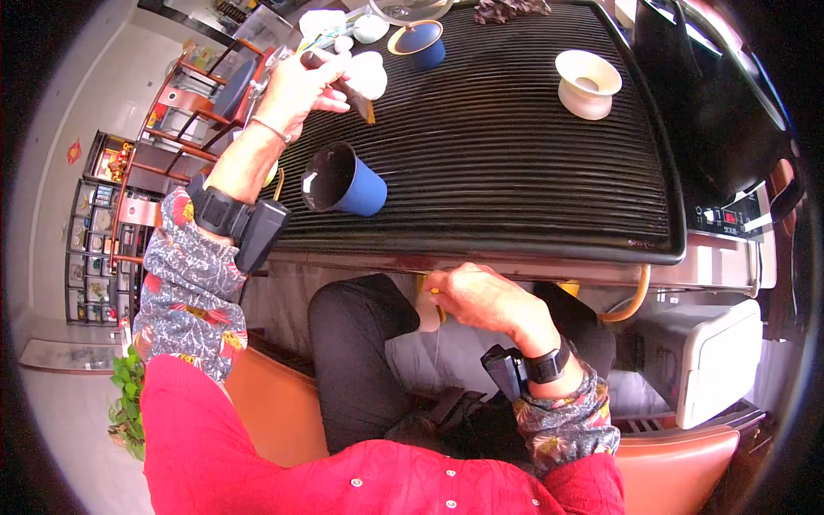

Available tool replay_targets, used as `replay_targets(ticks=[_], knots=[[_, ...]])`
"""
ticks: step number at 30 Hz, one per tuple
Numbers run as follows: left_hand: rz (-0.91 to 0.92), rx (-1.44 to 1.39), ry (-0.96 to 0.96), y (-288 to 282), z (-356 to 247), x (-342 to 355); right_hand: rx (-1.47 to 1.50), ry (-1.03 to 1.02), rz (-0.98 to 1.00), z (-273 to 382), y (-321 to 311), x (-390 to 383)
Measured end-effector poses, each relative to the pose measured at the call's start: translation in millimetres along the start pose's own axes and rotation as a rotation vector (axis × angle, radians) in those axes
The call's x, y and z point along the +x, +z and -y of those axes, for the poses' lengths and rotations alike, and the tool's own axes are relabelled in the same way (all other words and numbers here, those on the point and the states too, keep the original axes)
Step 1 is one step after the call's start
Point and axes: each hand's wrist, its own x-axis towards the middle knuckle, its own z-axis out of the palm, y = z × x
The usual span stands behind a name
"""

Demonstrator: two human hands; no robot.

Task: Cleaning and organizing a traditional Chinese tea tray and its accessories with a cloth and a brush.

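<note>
Glass bowl (412, 10) cut off above, dark tool (354, 96) partly hidden by left grip (294, 93)

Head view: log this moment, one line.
left hand: holds dark tool over black tray; right hand: off tray; open blue cup: on tray

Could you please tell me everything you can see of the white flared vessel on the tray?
The white flared vessel looks glazed, perhaps ceramic. Its wide, round rim spreads above a smooth, rounded body, and the inside slopes like a funnel to a darker centre, too small to make out. It stands upright toward the right of the black ridged tray, which is all that is seen touching it.
</note>
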Motion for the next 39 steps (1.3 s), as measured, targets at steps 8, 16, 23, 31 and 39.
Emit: replay_targets(ticks=[8, 16, 23, 31, 39], knots=[[0.035, -0.107, 0.083, 14.2, -6.0, 1.4, 0.008, -0.013, -0.010, 2.1, -1.4, 2.0], [0.103, -0.004, 0.026, 42.9, -28.4, 14.1, 0.017, -0.009, -0.001, 0.9, 0.2, 1.7], [0.197, 0.015, 0.133, 81.6, -48.1, 24.7, 0.023, -0.023, -0.039, -3.1, 1.3, -2.1], [0.212, -0.154, 0.146, 133.3, -81.5, 24.0, 0.001, -0.123, -0.094, -9.3, 6.4, -1.3], [0.216, -0.224, 0.154, 143.8, -93.6, 20.7, 0.028, -0.098, -0.098, -2.5, 0.6, -4.8]])
